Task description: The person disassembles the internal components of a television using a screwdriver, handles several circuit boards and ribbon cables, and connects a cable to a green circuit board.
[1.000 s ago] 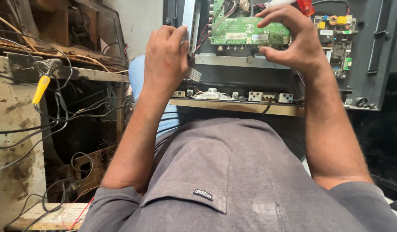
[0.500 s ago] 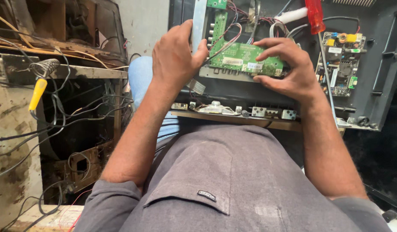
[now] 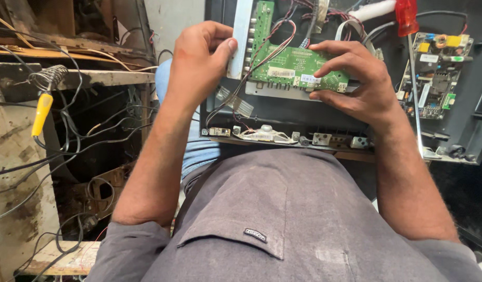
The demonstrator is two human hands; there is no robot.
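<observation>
Left hand (image 3: 199,62) was clamped on the metal side bracket (image 3: 240,39) of the green circuit board (image 3: 293,65); right hand (image 3: 355,86) pinched the board's lower right edge. The board sat against the dark rear panel (image 3: 282,115), its wires (image 3: 262,52) attached, so apparently not yet freed. A second board (image 3: 434,75) lay further right.

- White rectangular stickers (image 3: 281,73) sit on the green circuit board (image 3: 295,65), near its lower edge.
- Small black label (image 3: 255,234), oblong, sits on the grey shirt (image 3: 303,219).
</observation>
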